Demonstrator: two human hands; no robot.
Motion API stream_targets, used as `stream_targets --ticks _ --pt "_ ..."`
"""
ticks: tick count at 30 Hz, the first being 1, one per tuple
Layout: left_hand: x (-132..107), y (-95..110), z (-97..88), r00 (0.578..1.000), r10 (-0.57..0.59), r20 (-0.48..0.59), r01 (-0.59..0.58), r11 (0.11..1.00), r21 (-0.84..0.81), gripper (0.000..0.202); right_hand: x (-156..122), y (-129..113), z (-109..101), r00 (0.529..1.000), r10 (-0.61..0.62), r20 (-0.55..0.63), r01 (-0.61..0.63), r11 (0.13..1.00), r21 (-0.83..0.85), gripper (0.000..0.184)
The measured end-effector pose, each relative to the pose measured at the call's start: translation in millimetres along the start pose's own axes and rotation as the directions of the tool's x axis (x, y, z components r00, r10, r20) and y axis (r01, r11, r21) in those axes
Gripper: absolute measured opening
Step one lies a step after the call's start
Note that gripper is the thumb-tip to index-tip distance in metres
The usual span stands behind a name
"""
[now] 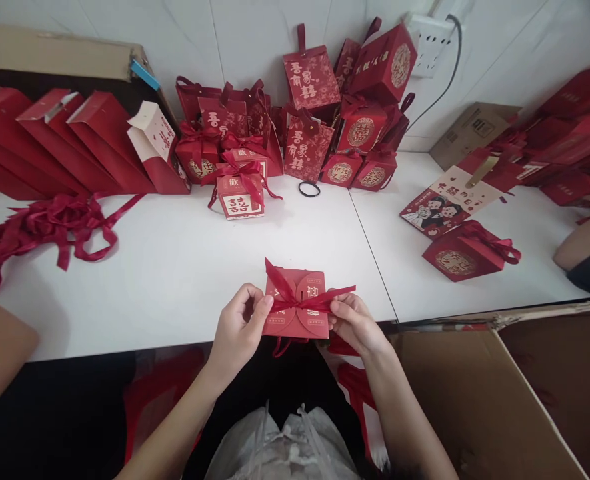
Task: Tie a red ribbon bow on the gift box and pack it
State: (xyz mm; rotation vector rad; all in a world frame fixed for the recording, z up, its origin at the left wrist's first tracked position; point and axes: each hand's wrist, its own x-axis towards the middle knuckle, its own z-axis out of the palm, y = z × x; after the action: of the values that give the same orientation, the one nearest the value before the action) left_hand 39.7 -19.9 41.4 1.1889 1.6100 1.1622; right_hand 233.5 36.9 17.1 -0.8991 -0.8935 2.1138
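A small red gift box point(302, 327) with gold and white lettering sits at the table's front edge, its top facing me. Across its top runs a dark red ribbon point(295, 301), crossed or knotted in the middle with its two tails sticking out. On the left side, my left hand point(239, 330) pinches the ribbon between thumb and fingers. My right hand point(357, 323) pinches the ribbon at the right edge. Both hands also rest against the sides of the box. Some fingertips are hidden behind it.
Finished-looking red boxes point(239, 193) stand in a group by the wall, near a black ring point(309, 189). Loose ribbons point(59, 230) lie at left, below leaning red cartons point(109, 140). More boxes point(467, 253) stand at right, above an open cardboard box point(475, 393). Other people's arms show at both sides.
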Motion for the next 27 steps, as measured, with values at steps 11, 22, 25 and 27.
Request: stream_targets --ticks 11,22,25,27 --pt "-0.7 16.0 -5.8 0.834 0.534 -0.139 -0.449 0.803 0.391 0.017 -3.2 -14.6 -7.3 0.978 -0.208 -0.027 0.194 0.946 -0.259 0.043" --pt "-3.9 13.7 7.1 0.912 0.404 0.072 -0.354 0.687 0.635 0.06 6.5 -31.0 6.1 0.946 -0.319 -0.048 0.268 0.861 -0.432 0.025" --pt "9.3 12.9 -18.0 0.943 0.287 0.169 -0.33 0.737 0.59 0.068 2.1 -33.9 8.3 0.938 -0.346 -0.035 0.258 0.759 -0.598 0.028" --pt "19.6 13.8 -34.7 0.946 0.25 0.206 -0.324 0.746 0.582 0.069 -1.5 -33.6 11.4 0.943 -0.333 -0.005 0.239 0.686 -0.687 0.03"
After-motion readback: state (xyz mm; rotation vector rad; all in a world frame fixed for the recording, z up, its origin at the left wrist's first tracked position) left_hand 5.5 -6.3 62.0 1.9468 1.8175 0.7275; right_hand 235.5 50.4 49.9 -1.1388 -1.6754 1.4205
